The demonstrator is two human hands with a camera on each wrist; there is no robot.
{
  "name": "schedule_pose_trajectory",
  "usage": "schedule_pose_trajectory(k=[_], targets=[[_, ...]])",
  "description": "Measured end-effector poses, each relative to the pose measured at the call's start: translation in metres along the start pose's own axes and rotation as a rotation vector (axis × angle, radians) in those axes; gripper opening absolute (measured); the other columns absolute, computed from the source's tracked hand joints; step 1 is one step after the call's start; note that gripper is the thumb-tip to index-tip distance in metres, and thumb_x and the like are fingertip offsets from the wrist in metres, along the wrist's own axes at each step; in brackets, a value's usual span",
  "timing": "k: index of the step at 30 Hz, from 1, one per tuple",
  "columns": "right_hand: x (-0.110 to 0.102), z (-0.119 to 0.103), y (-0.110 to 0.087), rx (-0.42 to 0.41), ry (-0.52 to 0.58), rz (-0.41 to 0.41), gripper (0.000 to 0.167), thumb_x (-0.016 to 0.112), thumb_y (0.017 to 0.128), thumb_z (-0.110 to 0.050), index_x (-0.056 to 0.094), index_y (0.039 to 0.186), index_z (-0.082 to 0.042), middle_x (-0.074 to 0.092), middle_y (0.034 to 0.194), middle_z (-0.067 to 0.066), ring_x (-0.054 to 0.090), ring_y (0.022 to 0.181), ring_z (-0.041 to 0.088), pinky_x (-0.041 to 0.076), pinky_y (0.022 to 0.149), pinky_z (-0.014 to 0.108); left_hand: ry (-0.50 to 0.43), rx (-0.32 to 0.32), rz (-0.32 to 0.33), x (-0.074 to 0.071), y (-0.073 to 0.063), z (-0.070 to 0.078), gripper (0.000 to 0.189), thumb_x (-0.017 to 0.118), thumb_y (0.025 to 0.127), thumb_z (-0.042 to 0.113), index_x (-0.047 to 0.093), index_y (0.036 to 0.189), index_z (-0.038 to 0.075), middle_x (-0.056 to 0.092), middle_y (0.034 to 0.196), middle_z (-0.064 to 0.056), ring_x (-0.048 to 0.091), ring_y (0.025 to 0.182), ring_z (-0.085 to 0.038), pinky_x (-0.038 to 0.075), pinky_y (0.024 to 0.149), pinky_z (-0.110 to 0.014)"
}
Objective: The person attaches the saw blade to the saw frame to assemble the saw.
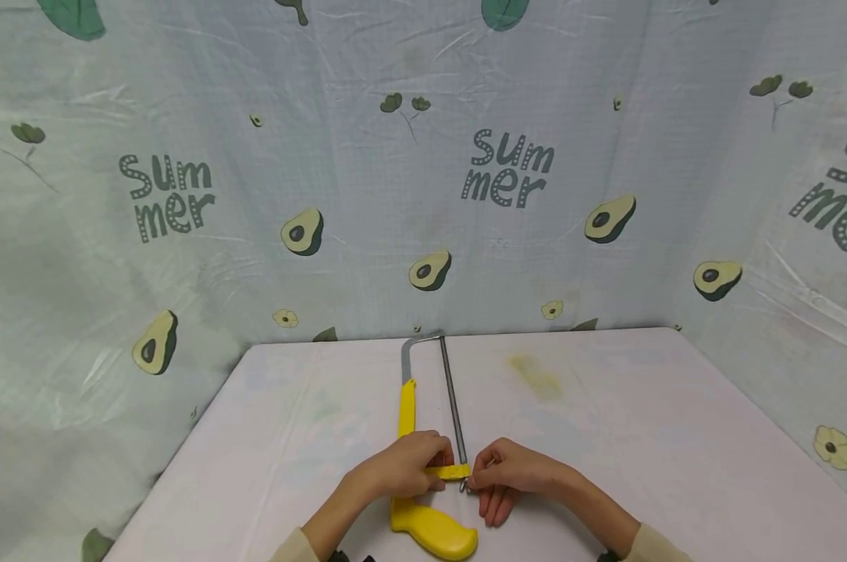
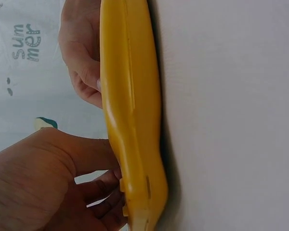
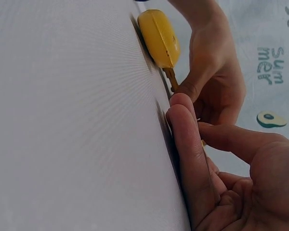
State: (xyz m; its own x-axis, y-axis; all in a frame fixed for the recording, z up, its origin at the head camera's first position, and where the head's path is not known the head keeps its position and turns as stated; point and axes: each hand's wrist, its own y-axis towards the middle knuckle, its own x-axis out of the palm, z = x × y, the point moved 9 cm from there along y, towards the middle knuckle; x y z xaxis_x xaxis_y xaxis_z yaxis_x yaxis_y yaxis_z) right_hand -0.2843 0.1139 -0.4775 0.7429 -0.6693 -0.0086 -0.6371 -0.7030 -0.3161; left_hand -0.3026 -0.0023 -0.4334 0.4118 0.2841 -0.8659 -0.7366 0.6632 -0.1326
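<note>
A hacksaw with a yellow handle lies on the table, its grey blade on the right side and pointing away from me. My left hand holds the yellow crosspiece near the handle between thumb and fingers. At the blade's near end, the thumb and forefinger of my right hand pinch a small metal wing nut. The right hand's other fingers rest on the table. The handle fills the middle of the left wrist view. Fingers hide the nut in the right wrist view.
A white cloth covers the table, with a yellowish stain right of the blade. Behind and beside it hangs a pale curtain printed with avocados and lettering.
</note>
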Motion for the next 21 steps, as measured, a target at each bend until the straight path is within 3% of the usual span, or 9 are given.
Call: schedule_pose_trajectory(k=[14,18,21], targets=[[-0.006,0.000,-0.009,0.025,-0.002,0.082,0.019,0.067,0.098,-0.018,0.062,0.098,0.000,0.073,0.071,0.007,0.072,0.058,0.013,0.058,0.055,0.026,0.041,0.025,-0.001,-0.002,0.004,0.008,0.019,0.080,0.090,0.019,0.067,0.103,0.018,0.054,0.089,0.010,0.048,0.078,-0.003,0.046,0.075,-0.019],[-0.012,-0.006,-0.012,0.043,-0.046,0.091,0.024,0.067,0.098,-0.022,0.060,0.102,0.001,0.074,0.073,0.009,0.072,0.058,0.014,0.058,0.056,0.026,0.026,0.016,0.006,-0.011,0.002,0.009,0.022,0.081,0.089,0.023,0.068,0.105,0.017,0.057,0.093,0.009,0.050,0.081,-0.004,0.048,0.078,-0.020],[-0.028,-0.020,-0.020,0.043,-0.108,0.126,0.027,0.064,0.100,-0.024,0.058,0.106,0.001,0.075,0.076,0.010,0.073,0.060,0.016,0.060,0.058,0.029,-0.001,-0.003,0.067,-0.028,-0.002,0.002,0.028,0.081,0.090,0.028,0.068,0.110,0.015,0.063,0.102,0.005,0.056,0.090,-0.009,0.052,0.086,-0.027]])
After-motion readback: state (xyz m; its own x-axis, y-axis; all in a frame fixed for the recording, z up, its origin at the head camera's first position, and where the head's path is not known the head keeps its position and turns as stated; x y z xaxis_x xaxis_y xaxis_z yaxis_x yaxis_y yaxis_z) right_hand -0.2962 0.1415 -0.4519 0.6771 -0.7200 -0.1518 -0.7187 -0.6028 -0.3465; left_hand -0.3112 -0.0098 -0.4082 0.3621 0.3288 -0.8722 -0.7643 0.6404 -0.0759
